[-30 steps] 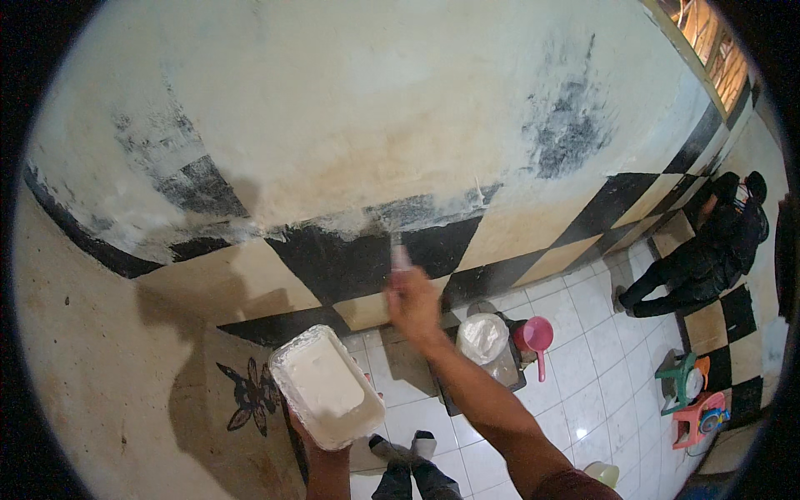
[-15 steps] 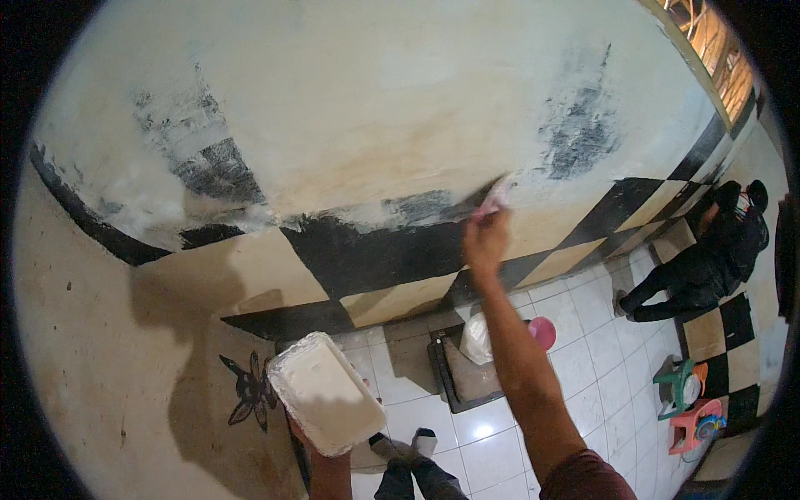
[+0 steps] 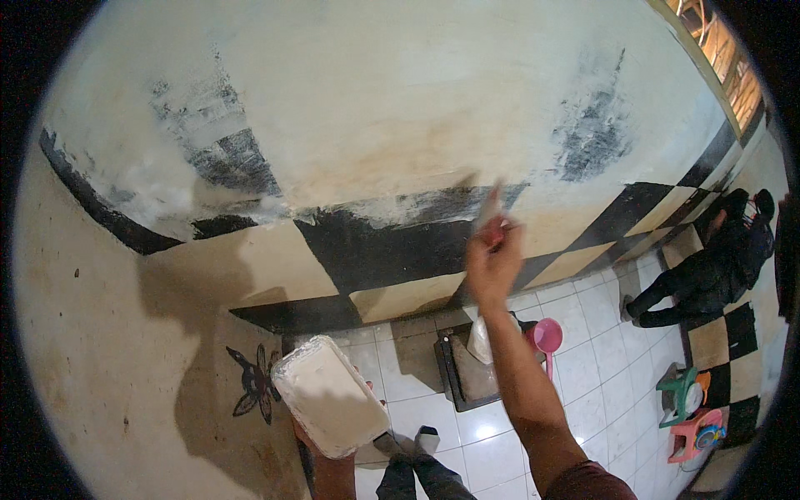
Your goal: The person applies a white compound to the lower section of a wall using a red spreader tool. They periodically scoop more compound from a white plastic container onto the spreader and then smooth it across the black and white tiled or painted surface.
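You're facing the big wall [image 3: 392, 100] now, its upper part showing cream and whitish, with smeared black patches breaking through and black-and-cream checks running along the bottom. Below you, the white tiled floor [image 3: 492, 458] is stretching off to the right, and there a co-worker in dark clothes [image 3: 725, 258] is standing close to the checks. Down on your left, the rectangular tub [image 3: 292, 357] is tilting a little, carrying a pale, smooth paste, its rim looking thickly crusted. Between your two arms, a dark-edged tray [image 3: 446, 379] is sitting on the tiles. Your right hand [image 3: 493, 267] is reaching out over the lower checks, fingers folding closed around a red-handled tool [image 3: 496, 231]. Your left hand [image 3: 312, 442] is supporting the tub from beneath, partly hiding under it, fingertips peeking out past the right edge. Over to the far right, a green stool [image 3: 673, 383] and a reddish stool [image 3: 687, 433] are standing side by side. A pink dipper [image 3: 547, 335] is lying just beside your right forearm. The tool's pale end is pointing upward, blurring too much to tell whether it's touching the wall.
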